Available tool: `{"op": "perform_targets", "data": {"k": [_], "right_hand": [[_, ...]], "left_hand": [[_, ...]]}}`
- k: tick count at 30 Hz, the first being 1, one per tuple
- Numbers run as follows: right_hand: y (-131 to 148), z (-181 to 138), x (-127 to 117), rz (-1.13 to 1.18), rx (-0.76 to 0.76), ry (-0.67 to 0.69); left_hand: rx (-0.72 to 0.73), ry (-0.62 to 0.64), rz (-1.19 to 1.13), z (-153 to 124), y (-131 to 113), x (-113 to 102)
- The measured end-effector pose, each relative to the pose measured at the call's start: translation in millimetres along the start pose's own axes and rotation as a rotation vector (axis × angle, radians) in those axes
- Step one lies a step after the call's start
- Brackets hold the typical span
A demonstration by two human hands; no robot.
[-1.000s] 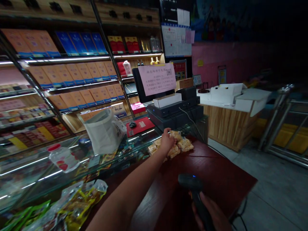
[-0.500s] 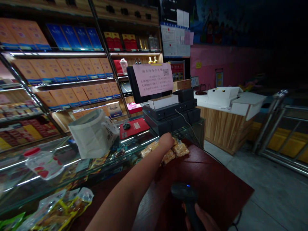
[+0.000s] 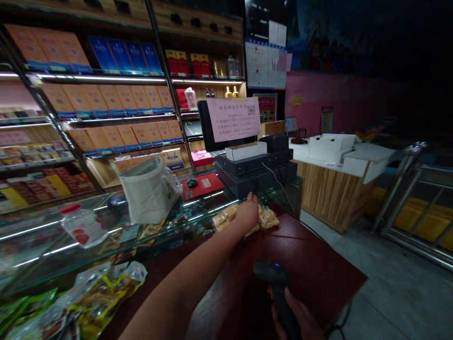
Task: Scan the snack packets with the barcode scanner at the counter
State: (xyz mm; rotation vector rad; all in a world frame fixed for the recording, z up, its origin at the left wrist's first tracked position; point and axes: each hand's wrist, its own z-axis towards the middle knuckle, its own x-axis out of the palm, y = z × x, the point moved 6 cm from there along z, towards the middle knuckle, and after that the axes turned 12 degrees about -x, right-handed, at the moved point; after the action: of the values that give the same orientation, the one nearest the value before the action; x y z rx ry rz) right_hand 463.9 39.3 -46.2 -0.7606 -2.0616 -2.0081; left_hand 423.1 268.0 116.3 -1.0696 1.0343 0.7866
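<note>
My left hand [image 3: 249, 212] reaches across the counter and lies over the clear-wrapped snack packs [image 3: 269, 218]. Its fingers look stretched out toward the register, though they are small and dim, and the hand covers part of the packs. Low in the view, my right hand [image 3: 300, 314] is wrapped round the handle of a black barcode scanner [image 3: 272, 274], held above the dark red countertop [image 3: 318, 264]. A small blue light glows on the scanner's head.
Yellow and clear snack bags [image 3: 106, 297] lie at the lower left. On the glass case [image 3: 198, 236] stand a red-lidded plastic jar [image 3: 84, 226] and a white bag [image 3: 146, 193]. A cash drawer [image 3: 255, 179] and a monitor [image 3: 207, 127] are behind the packs. A metal railing [image 3: 403, 198] stands right.
My left hand has turned over the packs, and its fingers now show at the top. The view has swung slightly left. My right hand still holds the scanner.
</note>
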Motion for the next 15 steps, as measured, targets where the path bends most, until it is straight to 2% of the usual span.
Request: {"op": "perform_targets", "data": {"k": [2, 4, 6, 9, 12, 15], "right_hand": [[-5.7, 1.0, 0.2, 0.008, 0.044, -0.002], [-12.6, -0.5, -2.4, 0.000, 0.114, 0.001], [-16.3, -3.7, -7.4, -0.022, 0.145, 0.005], [-17.6, -8.7, -11.3, -0.042, 0.138, 0.047], [-21.2, -13.2, -11.7, -0.114, 0.171, -0.016], [-24.3, -17.5, 8.8, -0.141, 0.177, 0.021]], "left_hand": [[0.034, -0.043, -0.097, -29.8, 14.2, -9.0], [0.049, -0.087, -0.249, -67.0, 39.3, -16.1], [0.012, -0.129, -0.399, -108.8, 74.7, -20.1], [-0.124, -0.196, -0.501, -173.4, 137.8, -22.5], [-0.274, -0.295, -0.399, -231.9, 199.8, -31.7], [-0.365, -0.441, -0.148, -279.3, 251.0, -55.5]]}}
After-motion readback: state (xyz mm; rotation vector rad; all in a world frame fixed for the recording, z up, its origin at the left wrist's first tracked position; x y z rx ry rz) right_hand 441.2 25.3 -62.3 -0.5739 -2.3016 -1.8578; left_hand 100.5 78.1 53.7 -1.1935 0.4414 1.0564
